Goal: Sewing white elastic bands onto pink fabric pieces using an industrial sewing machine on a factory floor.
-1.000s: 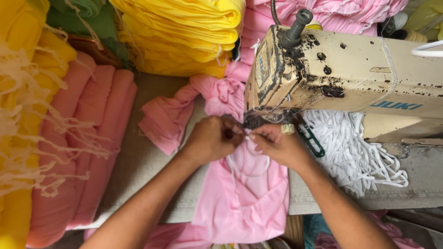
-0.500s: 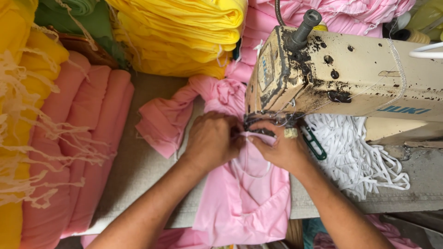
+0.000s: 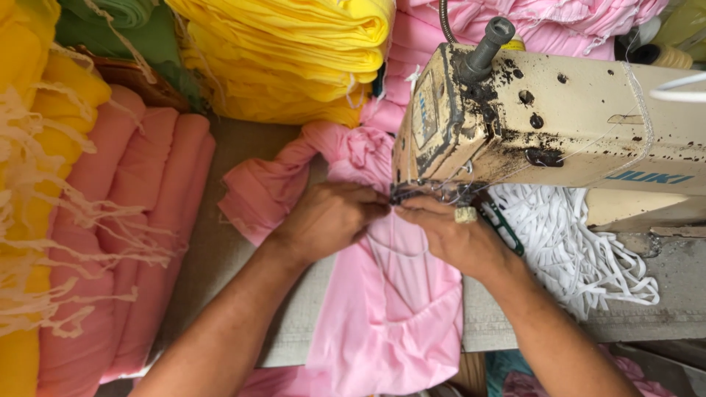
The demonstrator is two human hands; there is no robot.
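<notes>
From the head view I see the pink garment (image 3: 397, 309), soft and creased, spread over the table edge under the sewing machine (image 3: 544, 125). My left hand (image 3: 327, 220) and right hand (image 3: 452, 235) pinch it shut-fingered at the needle (fingertips nearly meeting). White elastic (image 3: 581, 250) crowds the right; salmon fabric rolls (image 3: 125, 242) lie well apart left.

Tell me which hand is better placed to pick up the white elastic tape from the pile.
Right. The right hand lies beside the white elastic tape, which is heaped just to its right under the sewing machine. The left hand sits across the pink fabric, farther away.
</notes>
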